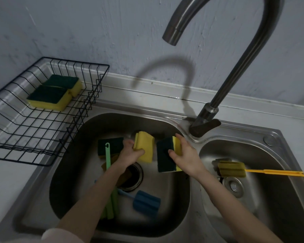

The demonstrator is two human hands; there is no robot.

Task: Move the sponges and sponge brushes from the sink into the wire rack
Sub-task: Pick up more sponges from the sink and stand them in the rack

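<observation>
Hands over the left sink basin (74, 155): left hand (130, 153) grips a yellow sponge (144, 146), right hand (184, 156) grips a green-faced sponge (165, 155). Two sponges (54, 93) lie in the wire rack (25, 134); a yellow sponge brush (232, 169) lies in the right basin.

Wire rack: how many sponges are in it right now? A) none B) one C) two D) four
C: two green-topped yellow sponges lie side by side in the rack, while each hand holds another over the sink.

Head view looks steeply down, near sink (165, 118).
</observation>
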